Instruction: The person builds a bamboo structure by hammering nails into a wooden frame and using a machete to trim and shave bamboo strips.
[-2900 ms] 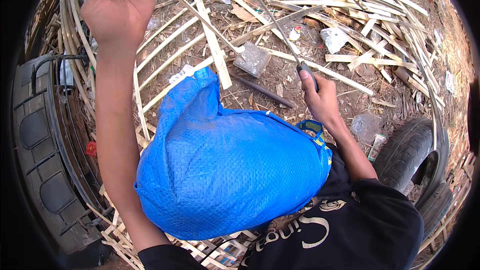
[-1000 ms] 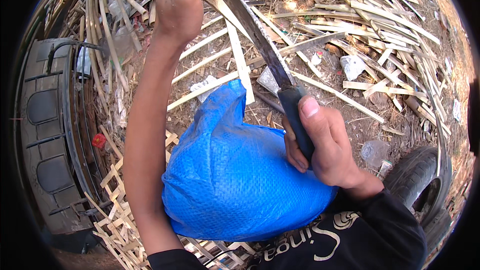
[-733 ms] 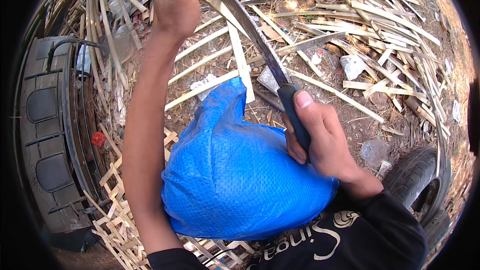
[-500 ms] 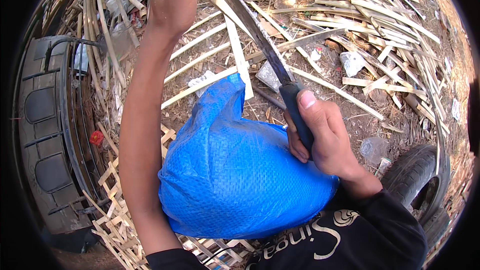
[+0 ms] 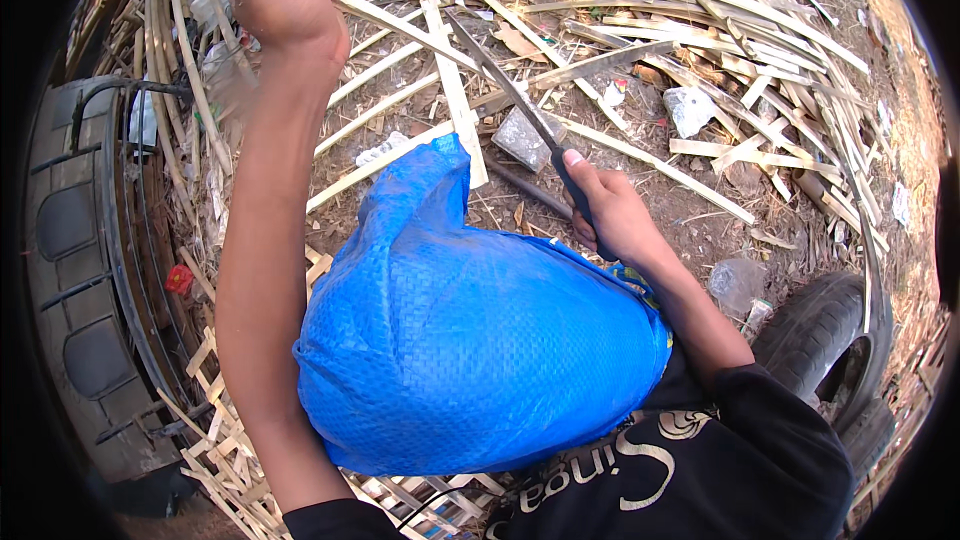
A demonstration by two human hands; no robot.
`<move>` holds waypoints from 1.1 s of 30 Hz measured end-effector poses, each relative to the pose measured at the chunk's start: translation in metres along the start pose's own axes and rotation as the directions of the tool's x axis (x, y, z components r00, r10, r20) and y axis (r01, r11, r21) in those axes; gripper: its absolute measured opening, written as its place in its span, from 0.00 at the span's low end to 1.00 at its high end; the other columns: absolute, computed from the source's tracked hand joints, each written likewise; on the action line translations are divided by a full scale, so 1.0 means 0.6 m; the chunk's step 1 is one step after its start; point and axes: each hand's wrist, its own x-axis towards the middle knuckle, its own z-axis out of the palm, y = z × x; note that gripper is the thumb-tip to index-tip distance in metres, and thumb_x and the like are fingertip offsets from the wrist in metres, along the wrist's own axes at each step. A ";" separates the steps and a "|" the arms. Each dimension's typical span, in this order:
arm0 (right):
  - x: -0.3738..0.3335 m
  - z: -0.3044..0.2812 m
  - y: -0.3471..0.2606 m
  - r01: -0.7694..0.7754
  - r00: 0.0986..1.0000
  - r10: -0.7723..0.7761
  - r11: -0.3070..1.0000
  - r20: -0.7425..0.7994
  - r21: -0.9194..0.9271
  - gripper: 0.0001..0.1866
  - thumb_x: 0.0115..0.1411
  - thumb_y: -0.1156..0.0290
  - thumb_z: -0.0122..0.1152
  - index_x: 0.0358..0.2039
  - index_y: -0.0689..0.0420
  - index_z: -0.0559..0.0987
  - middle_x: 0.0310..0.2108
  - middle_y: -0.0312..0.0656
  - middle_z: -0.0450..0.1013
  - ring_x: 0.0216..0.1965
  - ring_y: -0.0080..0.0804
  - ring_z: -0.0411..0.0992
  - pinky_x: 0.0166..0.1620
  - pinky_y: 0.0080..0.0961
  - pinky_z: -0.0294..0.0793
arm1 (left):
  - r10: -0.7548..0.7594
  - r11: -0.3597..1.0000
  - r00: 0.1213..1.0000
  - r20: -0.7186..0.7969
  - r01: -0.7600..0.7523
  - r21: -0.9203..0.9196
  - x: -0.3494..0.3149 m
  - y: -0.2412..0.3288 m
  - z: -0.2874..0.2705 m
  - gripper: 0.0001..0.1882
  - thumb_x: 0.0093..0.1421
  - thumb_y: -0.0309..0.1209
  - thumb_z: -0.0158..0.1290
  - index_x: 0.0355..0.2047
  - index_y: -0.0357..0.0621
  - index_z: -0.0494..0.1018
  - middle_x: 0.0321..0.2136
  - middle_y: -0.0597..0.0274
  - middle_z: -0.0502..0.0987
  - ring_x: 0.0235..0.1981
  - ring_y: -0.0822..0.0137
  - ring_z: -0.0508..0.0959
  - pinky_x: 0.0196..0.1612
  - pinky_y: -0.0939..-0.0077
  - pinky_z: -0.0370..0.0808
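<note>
My left hand [image 5: 285,0] is raised at the upper left, fingers curled around one end of a pale bamboo strip [image 5: 405,28]. The strip slants down to the right from the fingers. My right hand [image 5: 618,208] is closed around the dark handle of a long knife [image 5: 508,88], its blade pointing up and to the left. The tip is close to the held strip; whether they touch I cannot tell. A blue woven plastic sack [image 5: 470,340] covers my lap, between my forearms.
Many split bamboo strips [image 5: 760,40] lie heaped at the upper right. A grey block [image 5: 525,140] rests beyond the sack. Old tyres [image 5: 815,335] stand at the right and top edge. At the left is a metal-framed panel [image 5: 75,280], with woven bamboo lattice [image 5: 215,440] below.
The knife and my right hand have moved away from me, and the blade has dropped lower. My left hand has shifted left and slightly down, with more of the strip showing.
</note>
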 end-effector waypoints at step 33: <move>0.021 -0.023 0.048 -0.009 0.994 -0.007 0.990 -0.108 -0.142 0.37 0.72 0.41 0.44 0.16 0.59 0.72 0.11 0.39 0.66 0.14 0.28 0.66 0.23 0.32 0.65 | -0.042 0.991 0.990 -0.135 0.023 -0.135 0.002 0.074 0.061 0.24 0.70 0.45 0.46 0.17 0.58 0.56 0.09 0.76 0.49 0.10 0.77 0.50 0.15 0.78 0.49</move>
